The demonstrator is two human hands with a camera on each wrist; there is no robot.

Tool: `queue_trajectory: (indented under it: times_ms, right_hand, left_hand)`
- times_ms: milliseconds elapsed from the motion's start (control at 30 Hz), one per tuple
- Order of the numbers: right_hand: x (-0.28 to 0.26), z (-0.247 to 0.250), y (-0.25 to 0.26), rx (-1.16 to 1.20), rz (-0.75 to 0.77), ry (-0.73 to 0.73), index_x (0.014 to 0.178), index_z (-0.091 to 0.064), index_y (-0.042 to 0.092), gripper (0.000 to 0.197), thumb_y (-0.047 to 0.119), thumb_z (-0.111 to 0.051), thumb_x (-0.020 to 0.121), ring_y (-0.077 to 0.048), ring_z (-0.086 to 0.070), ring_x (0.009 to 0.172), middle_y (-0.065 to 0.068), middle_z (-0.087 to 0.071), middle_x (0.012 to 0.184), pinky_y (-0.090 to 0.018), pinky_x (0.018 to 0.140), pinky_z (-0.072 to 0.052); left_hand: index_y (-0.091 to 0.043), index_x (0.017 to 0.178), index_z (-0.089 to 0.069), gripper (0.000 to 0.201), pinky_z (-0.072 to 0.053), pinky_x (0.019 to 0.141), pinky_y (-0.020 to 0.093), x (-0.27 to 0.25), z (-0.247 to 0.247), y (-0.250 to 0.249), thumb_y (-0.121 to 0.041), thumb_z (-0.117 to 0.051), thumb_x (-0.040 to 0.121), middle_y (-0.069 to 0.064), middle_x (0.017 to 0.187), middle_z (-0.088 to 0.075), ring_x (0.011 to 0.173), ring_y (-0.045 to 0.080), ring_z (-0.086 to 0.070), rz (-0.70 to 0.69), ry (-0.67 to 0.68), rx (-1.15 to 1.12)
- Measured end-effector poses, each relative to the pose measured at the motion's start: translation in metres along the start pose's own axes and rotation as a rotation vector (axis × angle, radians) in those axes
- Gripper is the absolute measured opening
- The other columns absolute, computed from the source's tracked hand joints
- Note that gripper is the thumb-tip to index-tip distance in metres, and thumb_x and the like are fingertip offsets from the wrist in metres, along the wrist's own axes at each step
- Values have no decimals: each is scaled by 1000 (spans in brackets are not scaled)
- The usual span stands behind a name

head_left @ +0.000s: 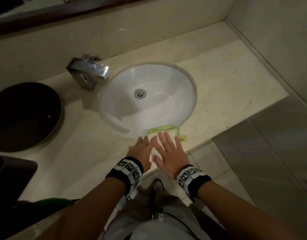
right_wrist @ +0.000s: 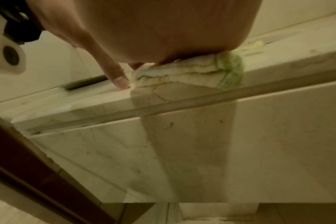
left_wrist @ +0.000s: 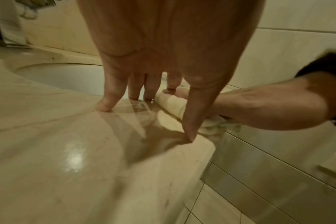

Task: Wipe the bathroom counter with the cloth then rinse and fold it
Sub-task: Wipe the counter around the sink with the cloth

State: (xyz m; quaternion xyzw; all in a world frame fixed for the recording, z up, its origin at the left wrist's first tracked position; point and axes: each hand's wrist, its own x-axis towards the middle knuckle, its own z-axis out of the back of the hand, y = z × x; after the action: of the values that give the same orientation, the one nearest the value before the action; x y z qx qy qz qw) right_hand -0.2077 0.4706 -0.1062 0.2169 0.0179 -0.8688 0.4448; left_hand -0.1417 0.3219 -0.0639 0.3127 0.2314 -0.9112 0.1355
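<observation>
A folded white cloth with a green border (head_left: 164, 129) lies on the pale marble counter (head_left: 227, 94), at the front edge just right of the white sink (head_left: 166, 80). My right hand (head_left: 168, 149) lies flat on the cloth with straight, spread fingers, palm pressing down. In the right wrist view the palm rests on the stacked cloth layers (right_wrist: 192, 74) and the thumb (right_wrist: 119, 78) touches the counter. My left hand (head_left: 142, 146) is flat beside it, fingers straight, tips at the cloth's left edge. Its spread fingertips (left_wrist: 105, 104) touch the counter in the left wrist view, beside the cloth (left_wrist: 173, 106).
A chrome faucet (head_left: 90, 70) stands at the sink's back left. A dark round bowl (head_left: 24, 116) sits on the counter's left end, with a dark object (head_left: 11, 172) nearer me. Walls close off the back and right. The counter's front edge drops to a tiled floor (head_left: 218, 170).
</observation>
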Motion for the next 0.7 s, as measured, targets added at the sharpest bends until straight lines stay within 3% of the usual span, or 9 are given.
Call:
queue_trajectory:
  times_ms: [200, 433, 533, 700]
  right_hand:
    - [-6, 1, -19, -19, 43, -7, 153, 6, 32, 65, 56, -16, 97, -14, 22, 146, 3, 19, 160, -49, 118, 7]
    - [-13, 1, -45, 8, -52, -28, 151, 11, 35, 65, 56, -16, 95, -15, 21, 147, 5, 19, 160, -48, 119, 9]
    - [-15, 4, -76, 4, -103, -45, 149, 14, 37, 65, 58, -10, 93, -14, 20, 147, 5, 19, 160, -48, 119, 7]
    - [-15, 15, -155, 57, -244, -84, 153, 5, 37, 72, 62, -1, 86, -13, 17, 147, 7, 20, 158, -41, 118, 11]
  left_hand:
    - [-33, 152, 4, 82, -21, 116, 53, 2, -1, 2, -19, -53, 93, 1, 162, 3, 148, 23, 3, -8, 9, 14]
    - [-29, 153, -7, 73, -29, 114, 44, 4, 9, -3, -24, -50, 95, 1, 160, -9, 147, 24, -9, -19, -24, 76]
    - [-25, 151, -14, 66, -31, 113, 41, 2, 12, -8, -25, -49, 95, 0, 159, -15, 145, 23, -16, 0, -29, 103]
    - [-25, 148, -25, 57, -36, 109, 41, 12, 16, -24, -28, -47, 95, 0, 157, -23, 140, 24, -27, 33, -81, 101]
